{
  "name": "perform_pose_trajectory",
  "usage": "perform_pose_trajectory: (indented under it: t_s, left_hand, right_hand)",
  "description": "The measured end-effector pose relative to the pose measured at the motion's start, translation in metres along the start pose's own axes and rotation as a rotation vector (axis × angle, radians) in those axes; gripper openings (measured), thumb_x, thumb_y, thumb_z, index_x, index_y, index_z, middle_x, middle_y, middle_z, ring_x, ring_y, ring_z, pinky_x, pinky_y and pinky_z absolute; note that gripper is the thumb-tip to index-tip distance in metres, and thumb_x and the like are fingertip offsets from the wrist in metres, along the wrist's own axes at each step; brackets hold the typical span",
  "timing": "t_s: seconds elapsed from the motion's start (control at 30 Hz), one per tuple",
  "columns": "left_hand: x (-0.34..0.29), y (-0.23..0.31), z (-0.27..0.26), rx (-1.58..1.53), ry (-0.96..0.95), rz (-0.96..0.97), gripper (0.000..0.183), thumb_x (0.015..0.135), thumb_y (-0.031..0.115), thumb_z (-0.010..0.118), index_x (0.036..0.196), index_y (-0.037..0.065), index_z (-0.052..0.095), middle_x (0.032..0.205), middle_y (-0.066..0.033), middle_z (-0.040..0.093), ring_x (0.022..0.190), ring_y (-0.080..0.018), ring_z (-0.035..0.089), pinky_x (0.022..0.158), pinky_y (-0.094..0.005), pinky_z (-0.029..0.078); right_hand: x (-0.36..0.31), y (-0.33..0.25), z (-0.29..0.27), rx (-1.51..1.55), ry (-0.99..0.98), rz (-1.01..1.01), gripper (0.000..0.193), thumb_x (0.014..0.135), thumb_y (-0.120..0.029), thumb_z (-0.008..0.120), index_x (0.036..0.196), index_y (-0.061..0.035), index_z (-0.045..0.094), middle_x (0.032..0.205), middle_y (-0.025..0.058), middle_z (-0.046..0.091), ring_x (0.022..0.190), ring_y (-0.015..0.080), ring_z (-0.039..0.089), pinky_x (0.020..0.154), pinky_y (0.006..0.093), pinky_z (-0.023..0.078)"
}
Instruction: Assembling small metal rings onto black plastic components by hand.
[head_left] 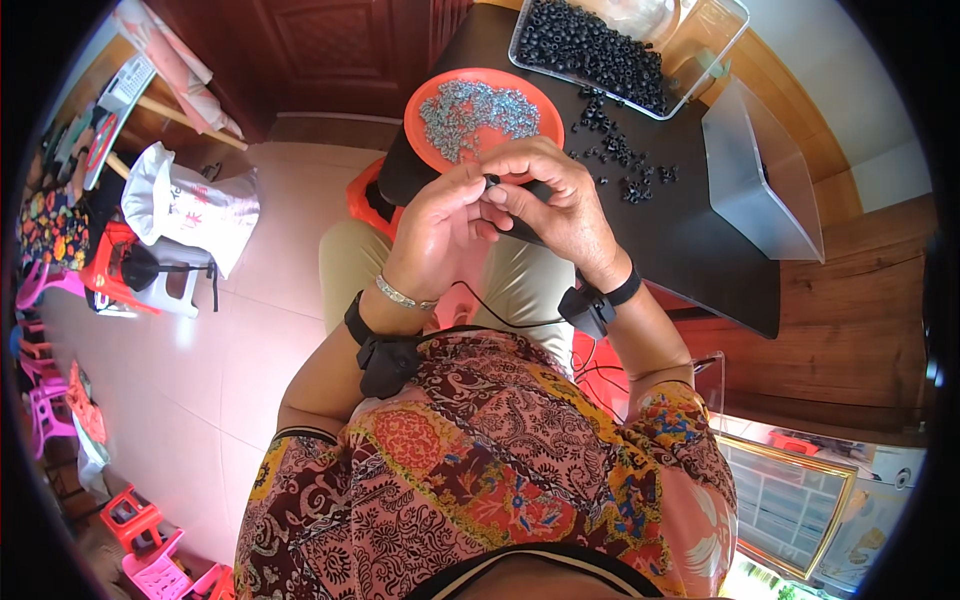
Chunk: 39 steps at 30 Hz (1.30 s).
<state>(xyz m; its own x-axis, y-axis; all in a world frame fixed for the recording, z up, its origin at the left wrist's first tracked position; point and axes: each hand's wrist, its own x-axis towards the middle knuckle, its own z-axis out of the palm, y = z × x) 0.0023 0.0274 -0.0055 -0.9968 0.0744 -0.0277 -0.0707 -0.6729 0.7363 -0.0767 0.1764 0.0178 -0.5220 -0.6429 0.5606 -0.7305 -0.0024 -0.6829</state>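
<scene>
My left hand and my right hand meet above my lap, at the near edge of the black table. Between their fingertips is a small black plastic piece, mostly covered by the fingers. Both hands are closed on it in a pinch. Just beyond them a round orange-red plate carries many small shiny metal parts, too tiny to name. Loose black plastic pieces lie scattered on the table to the right of the plate.
A clear plastic bin full of black pieces lies at the back of the black table. An upright translucent bin stands at its right. Across the floor to the left are a white sack and several plastic stools. A cable runs between my wrists.
</scene>
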Motion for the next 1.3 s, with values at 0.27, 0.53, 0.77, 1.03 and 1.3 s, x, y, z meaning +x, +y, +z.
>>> perform_pose_trajectory:
  t_s: [0.27, 0.53, 0.77, 1.03, 1.3]
  left_hand:
    - [-0.002, 0.003, -0.028, 0.042, 0.018, 0.082, 0.025, 0.094, 0.025, 0.043, 0.099, 0.004, 0.054, 0.090, -0.0059, 0.059, 0.081, -0.0176, 0.058, 0.071, -0.0287, 0.045]
    - [-0.007, 0.019, -0.042, -0.019, 0.105, 0.111, 0.022, 0.092, 0.025, 0.044, 0.090, 0.006, 0.056, 0.087, -0.0062, 0.061, 0.078, -0.0183, 0.059, 0.070, -0.0283, 0.044]
    - [-0.009, 0.018, -0.043, -0.060, 0.141, 0.094, 0.022, 0.091, 0.025, 0.044, 0.089, 0.007, 0.056, 0.085, -0.0065, 0.062, 0.076, -0.0186, 0.059, 0.070, -0.0290, 0.044]
    - [-0.007, 0.015, -0.043, -0.064, 0.150, 0.081, 0.021, 0.091, 0.024, 0.044, 0.087, 0.007, 0.055, 0.084, -0.0068, 0.062, 0.075, -0.0188, 0.059, 0.069, -0.0295, 0.044]
    - [-0.001, 0.016, -0.041, -0.008, 0.147, 0.061, 0.020, 0.089, 0.023, 0.045, 0.086, 0.007, 0.056, 0.084, -0.0060, 0.062, 0.075, -0.0171, 0.059, 0.068, -0.0280, 0.044]
  right_hand:
    - [0.020, 0.007, -0.012, 0.067, -0.058, 0.139, 0.015, 0.087, -0.006, 0.063, 0.101, -0.0013, 0.065, 0.099, 0.0064, 0.064, 0.092, 0.0153, 0.059, 0.081, 0.0288, 0.048]
    - [0.044, 0.046, -0.026, -0.373, -0.231, 0.366, 0.015, 0.082, -0.009, 0.065, 0.094, -0.0011, 0.067, 0.082, 0.0098, 0.066, 0.072, 0.0153, 0.062, 0.067, 0.0276, 0.048]
    - [0.044, 0.053, 0.000, -0.629, -0.406, 0.342, 0.015, 0.077, -0.020, 0.064, 0.084, -0.0072, 0.067, 0.078, 0.0120, 0.066, 0.076, 0.0298, 0.064, 0.068, 0.0396, 0.050]
    - [0.041, 0.065, -0.009, -0.537, -0.276, 0.341, 0.013, 0.075, -0.013, 0.060, 0.083, -0.0040, 0.065, 0.075, 0.0136, 0.065, 0.073, 0.0317, 0.063, 0.068, 0.0390, 0.050]
    - [0.045, 0.075, -0.018, -0.290, -0.127, 0.538, 0.017, 0.083, -0.015, 0.061, 0.089, 0.0004, 0.065, 0.074, 0.0069, 0.066, 0.067, 0.0114, 0.060, 0.062, 0.0269, 0.047]
